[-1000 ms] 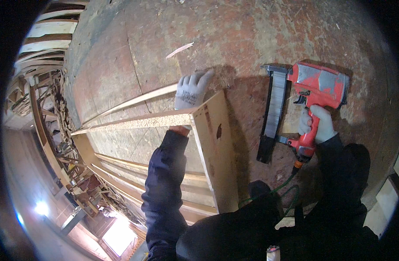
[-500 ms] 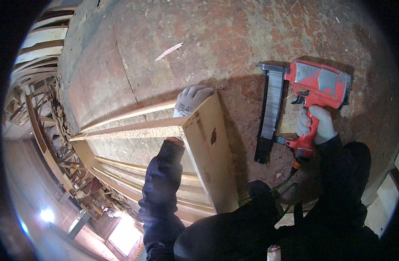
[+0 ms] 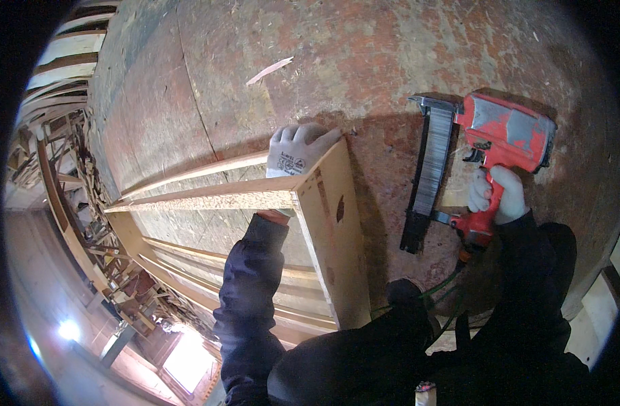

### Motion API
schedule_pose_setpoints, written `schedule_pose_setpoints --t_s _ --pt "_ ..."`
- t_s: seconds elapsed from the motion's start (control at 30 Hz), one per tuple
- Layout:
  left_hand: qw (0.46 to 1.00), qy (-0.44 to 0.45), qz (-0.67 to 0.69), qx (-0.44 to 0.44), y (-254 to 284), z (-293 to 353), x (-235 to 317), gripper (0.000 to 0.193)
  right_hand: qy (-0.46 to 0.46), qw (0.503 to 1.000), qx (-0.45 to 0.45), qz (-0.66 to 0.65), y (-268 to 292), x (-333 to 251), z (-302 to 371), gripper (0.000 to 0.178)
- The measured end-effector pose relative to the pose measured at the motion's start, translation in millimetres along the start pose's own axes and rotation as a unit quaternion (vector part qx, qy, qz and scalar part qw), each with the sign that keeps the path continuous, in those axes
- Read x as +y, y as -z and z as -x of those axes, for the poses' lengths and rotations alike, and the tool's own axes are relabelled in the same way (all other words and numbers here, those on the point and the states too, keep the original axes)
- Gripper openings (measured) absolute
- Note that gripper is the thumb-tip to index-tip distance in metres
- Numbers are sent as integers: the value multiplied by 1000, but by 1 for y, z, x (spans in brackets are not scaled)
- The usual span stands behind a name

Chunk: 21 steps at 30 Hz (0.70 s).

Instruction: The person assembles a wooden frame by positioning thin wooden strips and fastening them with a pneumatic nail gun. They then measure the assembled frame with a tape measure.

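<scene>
My right hand (image 3: 502, 194), in a pale glove, is closed around the grip of a red and grey nail gun (image 3: 509, 128). The gun's long black magazine holds a strip of thin metal fasteners and points toward my body. Left of it, a slatted wooden frame (image 3: 343, 223) stands with its broad end board toward the right. My left arm reaches through the frame between two slats. My gloved left hand (image 3: 296, 149) grips the frame's far right corner, its thumb side against the end board; the slat in front hides part of the wrist.
The worn reddish-brown work surface (image 3: 242, 34) carries a pale wood splinter (image 3: 269, 70) beyond the frame. A green hose (image 3: 448, 281) runs from the gun toward my body. Wood scraps (image 3: 137, 287) pile up at the left, below stacked boards (image 3: 66, 51).
The whole view has shifted slightly, moving the gun and splinter rightward in the picture. My left hand has turned a little at the corner, showing more of the glove's back. My right hand keeps its hold.
</scene>
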<state>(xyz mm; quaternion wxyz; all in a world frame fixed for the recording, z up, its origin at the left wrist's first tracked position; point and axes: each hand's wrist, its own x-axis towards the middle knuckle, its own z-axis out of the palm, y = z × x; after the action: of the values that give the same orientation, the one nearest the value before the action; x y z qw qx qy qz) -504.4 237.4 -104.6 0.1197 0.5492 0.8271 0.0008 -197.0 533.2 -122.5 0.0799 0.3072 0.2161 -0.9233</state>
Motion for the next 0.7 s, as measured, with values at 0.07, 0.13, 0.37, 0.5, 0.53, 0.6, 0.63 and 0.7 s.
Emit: schedule_pose_setpoints --t_s 0.07,0.13,0.37,0.5,0.53,0.6,0.63,0.7 --pt "994 17 104 -8 4 0 -4 42 6 1000 -11 -7 4 2 0 39" --pt "946 58 318 -27 11 -1 -14 43 2 1000 8 -10 7 5 2 40" --pt "838 289 458 67 8 -14 -21 35 -11 999 -18 40 7 1 -1 47" --pt "955 145 170 195 -16 -31 -16 31 -28 996 -65 60 7 -3 -3 49" --pt "953 156 164 201 -19 -31 -15 31 -30 996 -66 61 7 -4 -2 49" --pt "948 173 150 220 -24 -29 -12 31 -31 998 -27 57 6 -2 2 46" --pt "946 180 152 224 -25 -29 -11 31 -36 998 -19 52 6 -1 3 45" --pt "939 185 158 241 -26 -29 -11 31 -18 998 -12 57 7 -1 4 42"
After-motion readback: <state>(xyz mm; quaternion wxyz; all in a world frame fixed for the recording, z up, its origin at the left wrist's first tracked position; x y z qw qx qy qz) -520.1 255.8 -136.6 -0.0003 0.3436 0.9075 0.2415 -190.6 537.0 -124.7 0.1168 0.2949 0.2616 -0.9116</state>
